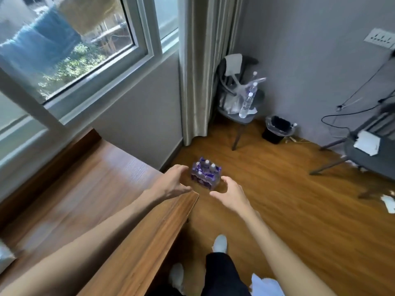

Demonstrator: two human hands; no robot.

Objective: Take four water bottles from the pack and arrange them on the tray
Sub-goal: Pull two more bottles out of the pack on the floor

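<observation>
A shrink-wrapped pack of water bottles (205,173) with purple labels and white caps stands on the wooden floor beside the table's corner. Both my arms stretch toward it. My left hand (172,182) hovers over the table's corner, just left of the pack, fingers spread and holding nothing. My right hand (232,192) is in the air just right of and nearer than the pack, fingers curved apart, also holding nothing. Neither hand touches the pack. No tray is in view.
A wooden table (102,201) fills the left. A chair (239,97) with loose bottles stands in the far corner by the curtain (203,67). A black bin (276,129) sits against the wall, another chair (367,150) at right. My feet stand below.
</observation>
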